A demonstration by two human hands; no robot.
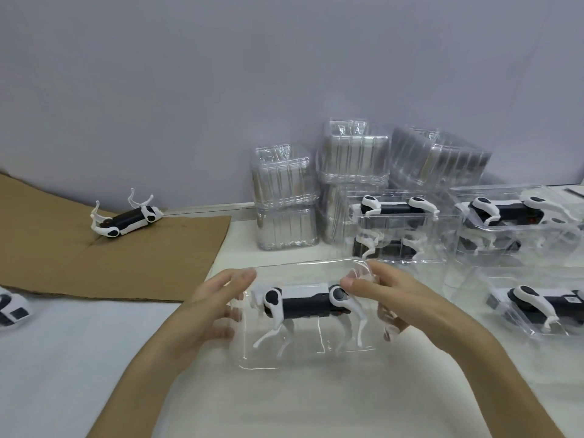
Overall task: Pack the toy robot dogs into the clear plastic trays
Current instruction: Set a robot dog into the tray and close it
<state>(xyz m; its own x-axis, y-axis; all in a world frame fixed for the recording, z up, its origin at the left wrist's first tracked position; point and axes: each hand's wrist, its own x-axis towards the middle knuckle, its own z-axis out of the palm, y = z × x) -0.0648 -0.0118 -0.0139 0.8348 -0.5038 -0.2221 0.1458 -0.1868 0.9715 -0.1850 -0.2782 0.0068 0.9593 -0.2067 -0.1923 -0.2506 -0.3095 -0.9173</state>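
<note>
White bench [79, 358] carries a clear tray [303, 354] with one toy dog [303, 300] inside, left hand [215, 308] and right hand [395, 298] gripping its ends; packed trays [407, 235] lie right of it, two loose dogs [126, 221] left of it, not yet packed.

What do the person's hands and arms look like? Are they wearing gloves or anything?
No gloves. The left hand and right hand are bare, with no rings showing. The left forearm and right forearm are bare too: no sleeves, watch or bracelet in view.
</note>
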